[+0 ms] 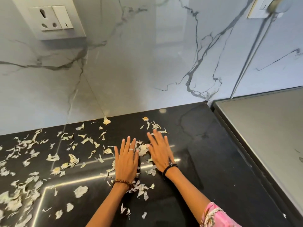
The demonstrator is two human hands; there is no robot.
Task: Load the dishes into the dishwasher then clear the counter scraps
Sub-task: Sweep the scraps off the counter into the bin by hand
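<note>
Pale, papery vegetable scraps point(72, 159) lie scattered over the black counter point(205, 145), thickest at the left. My left hand point(127, 158) rests flat on the counter, palm down, fingers spread, a ring on one finger and a bead bracelet at the wrist. My right hand point(159, 150) lies flat beside it, slightly blurred, fingers apart, a black band at the wrist. A small heap of scraps point(143, 149) sits between the two hands. More scraps point(140, 190) lie under and behind my left wrist. No dishes or dishwasher are in view.
A marble-patterned wall point(131, 71) rises behind the counter, with a socket and switch plate point(52, 18) at upper left. A grey raised surface point(262, 128) borders the counter on the right. A pink sleeve point(214, 215) shows at the lower right.
</note>
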